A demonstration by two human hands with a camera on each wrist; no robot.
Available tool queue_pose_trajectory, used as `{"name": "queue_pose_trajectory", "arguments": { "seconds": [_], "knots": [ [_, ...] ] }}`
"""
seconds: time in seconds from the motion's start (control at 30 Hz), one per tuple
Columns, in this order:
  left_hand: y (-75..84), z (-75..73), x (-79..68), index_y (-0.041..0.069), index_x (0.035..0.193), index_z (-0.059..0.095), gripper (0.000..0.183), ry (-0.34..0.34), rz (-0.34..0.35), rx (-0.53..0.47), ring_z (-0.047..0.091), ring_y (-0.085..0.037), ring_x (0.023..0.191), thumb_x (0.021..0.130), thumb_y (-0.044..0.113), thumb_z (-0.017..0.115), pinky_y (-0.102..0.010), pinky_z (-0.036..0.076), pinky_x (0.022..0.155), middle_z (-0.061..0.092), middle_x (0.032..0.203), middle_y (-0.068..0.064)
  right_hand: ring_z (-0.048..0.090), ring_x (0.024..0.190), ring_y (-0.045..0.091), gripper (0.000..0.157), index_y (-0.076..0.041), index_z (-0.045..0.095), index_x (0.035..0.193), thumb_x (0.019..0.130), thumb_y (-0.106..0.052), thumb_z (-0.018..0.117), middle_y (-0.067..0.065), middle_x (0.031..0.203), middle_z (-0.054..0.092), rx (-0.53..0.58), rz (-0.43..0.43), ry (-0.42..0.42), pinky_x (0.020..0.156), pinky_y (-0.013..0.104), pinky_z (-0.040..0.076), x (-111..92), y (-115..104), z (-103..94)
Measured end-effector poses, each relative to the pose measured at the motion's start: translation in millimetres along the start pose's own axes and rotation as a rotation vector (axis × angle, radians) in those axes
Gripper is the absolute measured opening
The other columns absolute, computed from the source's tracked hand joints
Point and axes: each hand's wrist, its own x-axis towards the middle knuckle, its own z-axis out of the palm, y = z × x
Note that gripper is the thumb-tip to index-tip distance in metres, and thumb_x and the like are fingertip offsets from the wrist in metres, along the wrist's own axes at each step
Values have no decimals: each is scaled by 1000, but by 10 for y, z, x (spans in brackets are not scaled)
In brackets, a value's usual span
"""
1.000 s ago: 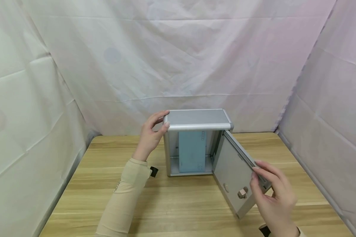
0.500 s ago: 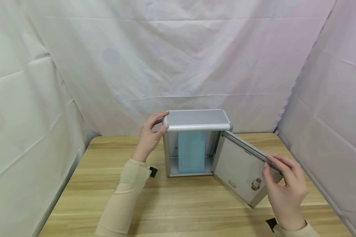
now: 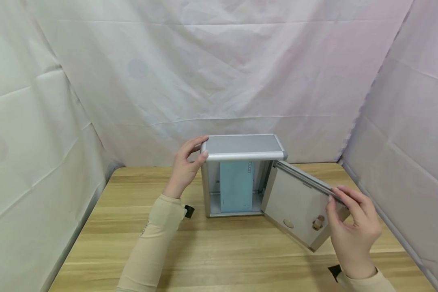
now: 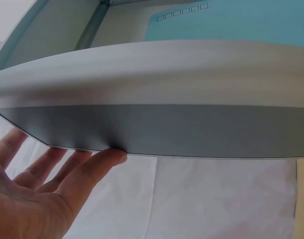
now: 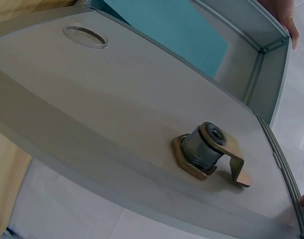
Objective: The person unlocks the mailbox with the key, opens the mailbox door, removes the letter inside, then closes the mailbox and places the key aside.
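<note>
A silver-grey metal letter box stands on the table with its door swung out to the right. Inside it leans a blue envelope, upright, with a row of small printed squares. My left hand holds the box's top left corner, thumb at the front and fingers toward the back. Its thumb and fingers also show along the box edge in the left wrist view. My right hand pinches the door's top rail near its free end. A cam lock juts from the door's inner face.
The wooden table extends in front of and beside the box. White cloth hangs behind it, with more cloth at both sides. A round hole pierces the door.
My right hand has drawn the door farther out to the right, mostly in the first half second. My left hand has stayed on the box corner.
</note>
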Motion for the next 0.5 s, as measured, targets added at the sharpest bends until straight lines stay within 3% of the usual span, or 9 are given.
{"name": "queue_pose_trajectory", "arguments": {
  "seconds": [0.27,0.5],
  "knots": [
    [-76,-9,8,28,132,59,44,1,10,5,51,-20,118,91,43,63,-41,55,74,49,137,8,59,99,40,14,6,74,82,81,-7,67,22,94,67,-20,-104,23,92,36,44,-21,-29,51],
    [-57,-14,8,29,132,59,43,-5,-4,7,51,-19,118,91,41,63,-39,55,75,50,135,8,59,94,45,18,7,72,85,83,-11,69,25,96,65,125,-249,32,91,41,48,-36,-196,225]
  ]
}}
